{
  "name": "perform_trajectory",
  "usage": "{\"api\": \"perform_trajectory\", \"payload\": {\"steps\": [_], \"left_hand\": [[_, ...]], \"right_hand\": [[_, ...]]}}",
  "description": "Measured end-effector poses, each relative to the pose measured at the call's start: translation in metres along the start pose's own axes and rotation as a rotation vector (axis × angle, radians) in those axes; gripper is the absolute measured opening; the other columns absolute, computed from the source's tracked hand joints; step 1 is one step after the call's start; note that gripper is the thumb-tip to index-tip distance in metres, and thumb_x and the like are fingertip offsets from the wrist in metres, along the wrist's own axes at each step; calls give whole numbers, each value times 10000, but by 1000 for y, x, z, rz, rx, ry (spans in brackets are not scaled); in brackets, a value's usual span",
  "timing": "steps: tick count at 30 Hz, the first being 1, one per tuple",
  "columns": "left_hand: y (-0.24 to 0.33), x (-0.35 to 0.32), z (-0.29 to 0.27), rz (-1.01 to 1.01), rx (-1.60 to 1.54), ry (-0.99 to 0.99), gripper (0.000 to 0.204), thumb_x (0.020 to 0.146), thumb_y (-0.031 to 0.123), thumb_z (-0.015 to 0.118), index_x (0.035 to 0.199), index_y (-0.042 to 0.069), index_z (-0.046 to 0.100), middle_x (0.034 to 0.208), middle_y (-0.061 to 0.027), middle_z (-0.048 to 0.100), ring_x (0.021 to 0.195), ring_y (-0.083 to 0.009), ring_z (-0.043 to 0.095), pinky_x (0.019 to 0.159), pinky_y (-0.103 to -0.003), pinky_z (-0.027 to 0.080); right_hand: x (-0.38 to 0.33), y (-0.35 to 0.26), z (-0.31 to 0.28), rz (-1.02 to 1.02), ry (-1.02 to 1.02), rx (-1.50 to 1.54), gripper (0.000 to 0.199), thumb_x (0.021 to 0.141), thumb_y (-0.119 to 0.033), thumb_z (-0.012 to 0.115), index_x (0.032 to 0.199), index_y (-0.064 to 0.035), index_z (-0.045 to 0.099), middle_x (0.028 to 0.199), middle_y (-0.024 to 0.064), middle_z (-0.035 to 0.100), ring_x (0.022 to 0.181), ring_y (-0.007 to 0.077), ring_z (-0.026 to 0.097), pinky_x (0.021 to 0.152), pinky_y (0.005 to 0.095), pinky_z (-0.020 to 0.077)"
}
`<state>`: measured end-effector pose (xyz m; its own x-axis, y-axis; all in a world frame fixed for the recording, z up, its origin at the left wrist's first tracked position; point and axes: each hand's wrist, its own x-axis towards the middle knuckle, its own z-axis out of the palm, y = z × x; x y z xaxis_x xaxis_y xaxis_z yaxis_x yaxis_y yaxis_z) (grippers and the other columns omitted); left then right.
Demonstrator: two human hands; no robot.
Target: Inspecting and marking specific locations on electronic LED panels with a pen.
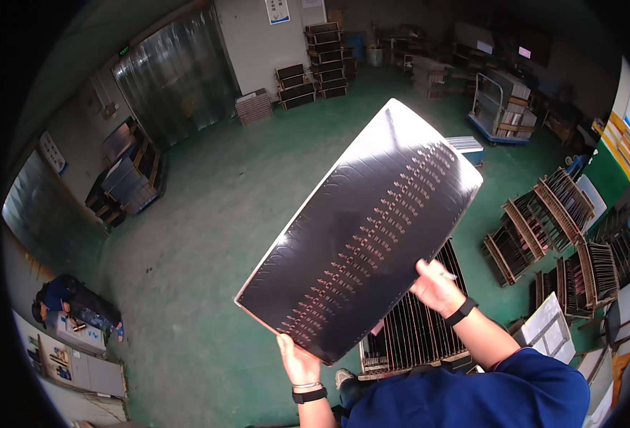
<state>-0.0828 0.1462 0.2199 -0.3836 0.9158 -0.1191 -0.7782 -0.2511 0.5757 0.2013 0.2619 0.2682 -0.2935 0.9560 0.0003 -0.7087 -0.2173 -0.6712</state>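
I hold up a large, thin, dark sheet [363, 235] with rows of small copper-coloured marks, tilted so it runs from lower left to upper right. My left hand [298, 359] grips its near bottom corner; a black band is on that wrist. My right hand [436, 286] grips the sheet's right edge and also wears a black wrist band. Below the sheet stands a slotted rack [418, 329] with thin panels set upright in it, partly hidden by the sheet.
Green floor [208, 235] all around. More slotted racks [543, 221] lie at the right. A cart [500, 107] and stacked trays [325, 60] stand at the back. A plastic strip curtain [176, 75] hangs far left. A person [76, 303] crouches at the left wall.
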Motion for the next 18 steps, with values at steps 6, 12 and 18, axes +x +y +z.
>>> {"api": "perform_trajectory", "payload": {"steps": [6, 12, 18], "left_hand": [[41, 7, -14, -21, 108, 20, 310, 975, 212, 459, 1232, 38, 462, 1171, -63, 559, 1052, -188, 544, 915, -374, 456], [77, -1, -30, -142, 15, -165, 455, 982, 324, 395, 1326, 28, 416, 1315, -119, 479, 1198, -244, 463, 1012, -392, 385], [8, -22, 33, -260, -41, -552, 592, 847, 58, 573, 1391, 77, 338, 1406, -138, 391, 1307, -353, 345, 1080, -559, 260]], "right_hand": [[10, -98, -44, -508, 293, -137, 444, 923, -195, 552, 1315, -25, 432, 1300, 91, 510, 1154, 186, 508, 983, 330, 417], [-25, -122, -58, -305, 228, -439, 504, 879, -145, 619, 1314, 27, 431, 1294, 121, 520, 1167, 185, 504, 1004, 313, 400], [-34, -67, -29, -299, 151, -236, 580, 901, -161, 583, 1386, 19, 320, 1373, 124, 438, 1232, 209, 455, 1047, 334, 362]]}}
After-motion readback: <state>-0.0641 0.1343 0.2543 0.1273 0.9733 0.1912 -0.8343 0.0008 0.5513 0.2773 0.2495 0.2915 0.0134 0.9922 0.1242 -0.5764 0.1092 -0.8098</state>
